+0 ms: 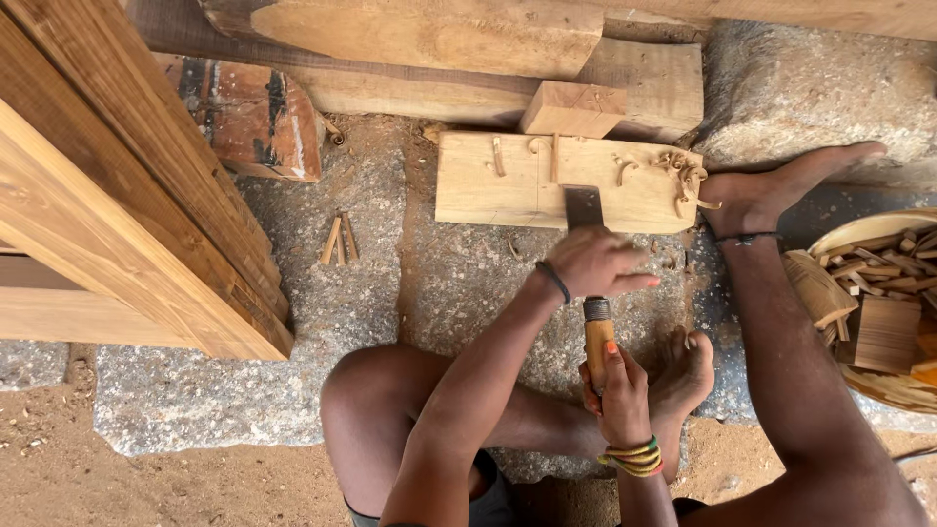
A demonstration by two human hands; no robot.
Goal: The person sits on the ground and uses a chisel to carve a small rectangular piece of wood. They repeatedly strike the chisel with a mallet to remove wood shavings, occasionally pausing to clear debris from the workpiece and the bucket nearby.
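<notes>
Wooden-handled chisel (591,293) is being gripped by both hands: right hand (619,390) fingers wrapping the handle, left hand (597,262) fingers steadying the blade against a far wood block (508,181).

1 head-worn view, steeply downward and close, over hands, legs, stone floor (293,390)

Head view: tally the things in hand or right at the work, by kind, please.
Chisel, held by left hand and right hand: 1
Flat wooden workpiece: 1
Small wooden block behind it: 1
Basket of wood scraps: 1
Total: 4
</notes>
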